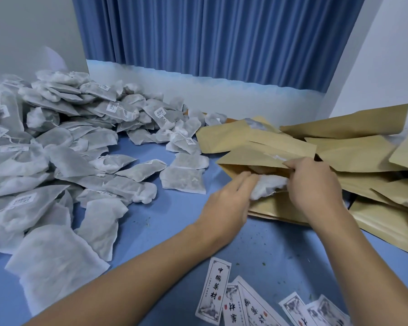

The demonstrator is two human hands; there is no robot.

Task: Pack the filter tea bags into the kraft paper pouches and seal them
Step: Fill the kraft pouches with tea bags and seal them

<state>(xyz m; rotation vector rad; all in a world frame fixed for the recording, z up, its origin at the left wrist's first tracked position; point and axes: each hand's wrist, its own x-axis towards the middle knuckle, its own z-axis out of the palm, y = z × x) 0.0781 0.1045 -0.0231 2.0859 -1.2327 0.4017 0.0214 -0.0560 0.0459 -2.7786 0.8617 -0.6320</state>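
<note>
A white filter tea bag (267, 186) sticks halfway out of the open mouth of a kraft paper pouch (250, 158) lying on the blue table. My left hand (229, 203) presses against the tea bag's outer end with its fingers curled round it. My right hand (313, 184) pinches the pouch's upper lip and holds the mouth apart. The inner part of the tea bag is hidden inside the pouch. A big heap of filter tea bags (57, 147) covers the table's left side.
More kraft pouches (353, 147) lie piled at the right, some under the held one. Printed paper labels (213, 290) lie near the front edge. Blue table surface (165, 222) shows between heap and pouches, flecked with tea crumbs. A blue curtain hangs behind.
</note>
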